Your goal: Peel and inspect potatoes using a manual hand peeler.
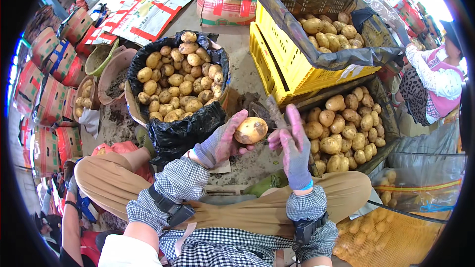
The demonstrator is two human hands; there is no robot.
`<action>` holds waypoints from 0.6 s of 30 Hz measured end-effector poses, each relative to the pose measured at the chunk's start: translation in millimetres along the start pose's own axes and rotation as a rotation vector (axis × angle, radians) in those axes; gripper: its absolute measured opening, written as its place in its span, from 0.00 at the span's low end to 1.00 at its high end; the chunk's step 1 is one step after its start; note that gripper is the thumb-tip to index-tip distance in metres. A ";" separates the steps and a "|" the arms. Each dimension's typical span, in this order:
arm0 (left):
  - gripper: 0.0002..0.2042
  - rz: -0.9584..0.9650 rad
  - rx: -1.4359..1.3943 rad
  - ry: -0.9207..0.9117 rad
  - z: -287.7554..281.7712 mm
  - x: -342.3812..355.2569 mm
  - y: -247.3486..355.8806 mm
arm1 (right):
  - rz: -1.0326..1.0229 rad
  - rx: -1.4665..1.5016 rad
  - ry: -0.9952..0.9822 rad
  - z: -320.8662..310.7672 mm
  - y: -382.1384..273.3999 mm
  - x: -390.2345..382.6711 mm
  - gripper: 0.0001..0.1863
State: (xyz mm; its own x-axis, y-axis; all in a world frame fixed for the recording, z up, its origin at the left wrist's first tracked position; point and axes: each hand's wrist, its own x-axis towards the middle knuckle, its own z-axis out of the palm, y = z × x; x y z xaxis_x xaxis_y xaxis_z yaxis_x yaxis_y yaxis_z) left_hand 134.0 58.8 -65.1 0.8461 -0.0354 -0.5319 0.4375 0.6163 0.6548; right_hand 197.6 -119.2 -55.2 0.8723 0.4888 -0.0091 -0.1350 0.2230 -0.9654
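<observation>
My left hand (221, 141), in a grey glove with purple fingers, is closed around a potato (251, 130) with brown patches on its pale skin. My right hand (295, 151), gloved the same way, is raised to the right of that potato, apart from it, with its fingers spread and nothing visible in them. Beyond my left hand stands a box lined with black plastic (185, 131), heaped with potatoes (185, 87). Just right of my right hand, a dark-lined crate (391, 123) holds more potatoes (350, 122).
A yellow crate (297, 64) with a dark liner and potatoes sits behind the right crate. A pink basket (111, 71) and a small potato basket (85, 100) stand at left. An orange mesh sack (396, 240) lies at lower right. A co-worker (435, 79) sits at far right.
</observation>
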 end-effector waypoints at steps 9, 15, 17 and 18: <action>0.23 0.018 -0.185 -0.045 -5.3 14.3 -14.5 | 0.115 -0.144 -0.264 11.1 25.0 -13.3 0.23; 0.26 -0.172 -0.514 -0.189 -21.9 20.3 -22.8 | -0.024 -0.223 -0.178 3.8 30.9 -6.4 0.23; 0.24 -0.178 -0.491 -0.026 -20.3 18.6 -22.7 | -0.132 -0.329 -0.241 9.6 41.2 -10.9 0.22; 0.24 -0.177 -0.492 -0.026 -19.3 18.8 -22.7 | -0.178 -0.367 -0.218 11.0 45.5 -11.5 0.21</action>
State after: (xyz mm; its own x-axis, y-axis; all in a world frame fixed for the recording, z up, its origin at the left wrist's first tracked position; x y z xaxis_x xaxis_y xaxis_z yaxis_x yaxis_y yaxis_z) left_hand 134.1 59.4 -100.4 0.7821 -0.1882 -0.5940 0.3851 0.8955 0.2233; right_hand 176.3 -105.4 -96.1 0.7421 0.6449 0.1827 0.2178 0.0258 -0.9757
